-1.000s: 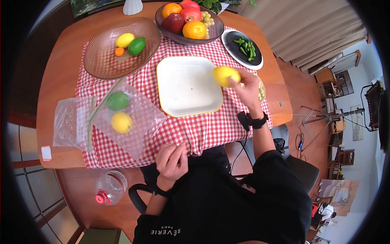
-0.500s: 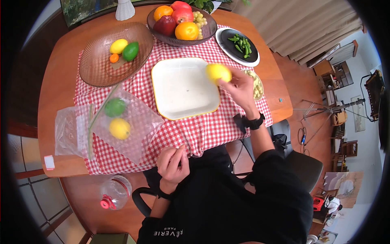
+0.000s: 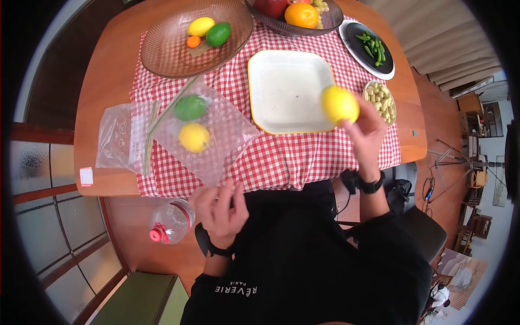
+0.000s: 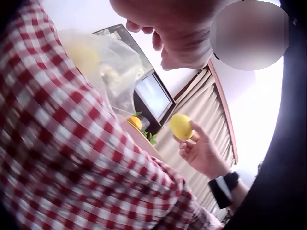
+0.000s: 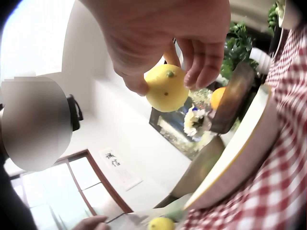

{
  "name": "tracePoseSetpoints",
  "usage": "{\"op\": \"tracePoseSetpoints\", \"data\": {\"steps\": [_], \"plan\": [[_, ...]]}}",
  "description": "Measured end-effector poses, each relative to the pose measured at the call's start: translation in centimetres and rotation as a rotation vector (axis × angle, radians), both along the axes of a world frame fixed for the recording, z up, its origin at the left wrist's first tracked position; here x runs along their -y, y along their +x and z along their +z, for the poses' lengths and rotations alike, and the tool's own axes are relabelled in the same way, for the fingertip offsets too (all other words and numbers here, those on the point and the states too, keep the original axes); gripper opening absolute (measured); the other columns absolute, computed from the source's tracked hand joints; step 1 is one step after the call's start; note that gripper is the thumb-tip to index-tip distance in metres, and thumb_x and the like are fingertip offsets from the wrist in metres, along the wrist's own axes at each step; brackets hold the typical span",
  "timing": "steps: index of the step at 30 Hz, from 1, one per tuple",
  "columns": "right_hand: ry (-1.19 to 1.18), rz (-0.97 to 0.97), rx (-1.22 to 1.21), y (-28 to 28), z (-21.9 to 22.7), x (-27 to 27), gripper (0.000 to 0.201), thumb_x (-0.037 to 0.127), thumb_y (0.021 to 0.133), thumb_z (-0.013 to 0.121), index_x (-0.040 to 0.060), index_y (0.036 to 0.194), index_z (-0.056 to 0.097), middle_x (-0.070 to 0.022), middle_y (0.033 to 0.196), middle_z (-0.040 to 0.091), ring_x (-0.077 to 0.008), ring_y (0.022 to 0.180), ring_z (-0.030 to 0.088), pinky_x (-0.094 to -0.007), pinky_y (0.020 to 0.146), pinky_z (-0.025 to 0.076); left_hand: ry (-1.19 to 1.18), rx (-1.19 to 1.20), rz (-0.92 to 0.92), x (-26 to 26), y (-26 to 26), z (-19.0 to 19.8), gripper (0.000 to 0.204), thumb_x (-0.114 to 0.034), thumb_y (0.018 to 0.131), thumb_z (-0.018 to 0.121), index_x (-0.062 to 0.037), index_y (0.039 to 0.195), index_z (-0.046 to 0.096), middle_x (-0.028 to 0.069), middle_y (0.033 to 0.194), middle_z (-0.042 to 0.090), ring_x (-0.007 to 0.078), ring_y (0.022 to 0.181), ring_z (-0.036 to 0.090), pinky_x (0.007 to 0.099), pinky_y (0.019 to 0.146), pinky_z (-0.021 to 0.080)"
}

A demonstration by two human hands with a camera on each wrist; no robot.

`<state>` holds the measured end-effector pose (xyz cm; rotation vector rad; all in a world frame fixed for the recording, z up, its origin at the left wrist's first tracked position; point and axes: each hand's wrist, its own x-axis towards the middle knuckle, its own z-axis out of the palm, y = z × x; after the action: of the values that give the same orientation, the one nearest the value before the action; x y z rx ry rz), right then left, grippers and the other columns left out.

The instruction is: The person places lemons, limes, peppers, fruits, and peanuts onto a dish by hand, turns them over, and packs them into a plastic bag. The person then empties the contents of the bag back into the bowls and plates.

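Note:
A yellow lemon [image 3: 340, 105] is pinched between the thumb and fingers of my right hand [image 3: 369, 132], raised at the right edge of the white tray [image 3: 292, 92]. The right wrist view shows this lemon [image 5: 167, 88] held at the fingertips. My left hand [image 3: 221, 212] is at the table's front edge, below the clear zip bag [image 3: 222, 122], its fingers loosely bent with nothing visible in them. Inside the bag lie a green fruit [image 3: 190, 108] and another lemon [image 3: 194, 137].
A brown glass bowl [image 3: 162, 46] at the back left holds a lemon, a green fruit and an orange piece. Behind the tray is a fruit bowl [image 3: 281, 24]. Green peppers [image 3: 372, 47] on a plate and a dish of pale pieces [image 3: 380, 101] stand at the right.
The head view has shifted, so the table sits higher and further right. My left hand's fingers have loosened and spread a little. My right hand still holds the lemon, now nearer the tray's front right.

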<state>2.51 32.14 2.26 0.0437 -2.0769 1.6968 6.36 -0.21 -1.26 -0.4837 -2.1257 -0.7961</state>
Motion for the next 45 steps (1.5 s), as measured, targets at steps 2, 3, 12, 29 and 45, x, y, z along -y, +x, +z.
{"op": "tracePoseSetpoints", "data": {"steps": [2,3,12,29,45], "plan": [[0.091,0.236,0.111,0.9,0.3,3.8,0.058,0.013,0.083,0.092,0.0000,0.135,0.070,-0.0109,0.122,0.076,-0.0144,0.101,0.074,-0.0298,0.086,0.061,0.011,0.021,0.064,0.4,-1.2,-0.6,0.025,0.004,0.080,0.086,0.0013,0.103,0.076,0.0089,0.095,0.064,0.0279,0.084,0.061,0.0422,0.075,0.052],[0.159,0.380,0.203,1.2,0.3,5.2,0.059,0.011,0.081,0.092,0.0018,0.135,0.071,-0.0112,0.121,0.076,-0.0122,0.094,0.075,-0.0275,0.078,0.062,0.027,0.039,0.129,0.6,-1.6,-0.8,0.025,0.004,0.081,0.085,0.0016,0.103,0.075,0.0095,0.095,0.065,0.0285,0.083,0.062,0.0435,0.076,0.053],[-0.471,0.423,0.457,-0.3,-4.1,16.7,0.048,0.006,0.094,0.080,-0.0050,0.138,0.064,-0.0125,0.123,0.074,-0.0142,0.094,0.076,-0.0272,0.081,0.063,0.090,0.005,0.082,-0.8,-3.0,0.6,0.020,0.011,0.082,0.081,0.0028,0.099,0.074,0.0125,0.093,0.068,0.0307,0.081,0.067,0.0417,0.073,0.056],[-0.931,0.273,0.534,-2.1,-4.7,19.9,0.029,0.001,0.106,0.061,-0.0035,0.135,0.064,-0.0127,0.115,0.076,-0.0198,0.107,0.075,-0.0312,0.091,0.062,0.119,0.023,0.045,-0.8,-2.4,-0.4,0.020,0.013,0.081,0.080,0.0044,0.098,0.074,0.0130,0.092,0.069,0.0310,0.082,0.066,0.0418,0.075,0.055],[-0.624,0.560,0.344,0.3,-3.7,13.5,0.032,-0.013,0.101,0.052,-0.0065,0.127,0.070,-0.0164,0.124,0.075,-0.0230,0.115,0.073,-0.0356,0.103,0.059,0.061,0.057,0.013,-1.5,-2.6,-0.2,0.021,0.007,0.083,0.082,0.0022,0.102,0.075,0.0134,0.096,0.069,0.0318,0.086,0.066,0.0426,0.080,0.054]]}}
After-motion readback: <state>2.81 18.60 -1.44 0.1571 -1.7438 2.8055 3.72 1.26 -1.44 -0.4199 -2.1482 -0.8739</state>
